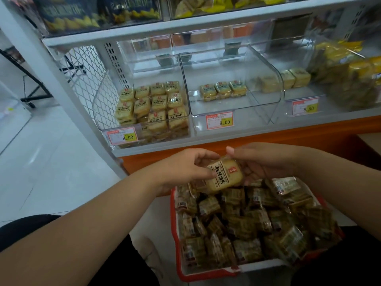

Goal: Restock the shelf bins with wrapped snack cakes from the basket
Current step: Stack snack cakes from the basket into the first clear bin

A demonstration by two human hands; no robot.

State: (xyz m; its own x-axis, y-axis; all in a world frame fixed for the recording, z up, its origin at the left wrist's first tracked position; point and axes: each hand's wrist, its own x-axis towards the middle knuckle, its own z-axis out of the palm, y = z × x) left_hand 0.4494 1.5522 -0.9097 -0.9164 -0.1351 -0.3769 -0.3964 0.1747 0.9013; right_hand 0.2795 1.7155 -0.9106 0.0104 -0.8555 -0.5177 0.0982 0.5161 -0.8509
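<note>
Operator: Hands meet over the red basket; my left hand and right hand both pinch one wrapped snack cake.

Listener: Risk?

Operator: Slick wrapper may slip before the middle bin.

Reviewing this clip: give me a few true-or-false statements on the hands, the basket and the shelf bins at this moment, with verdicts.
1. Both hands, left hand and right hand, hold one yellow wrapped snack cake. True.
2. The red plastic basket is nearly empty. False: it is piled with wrapped cakes.
3. The left clear plastic bin holds far more cakes than the middle clear bin. True.
4. The middle bin holds no cakes. False: a row of three sits there.
</note>
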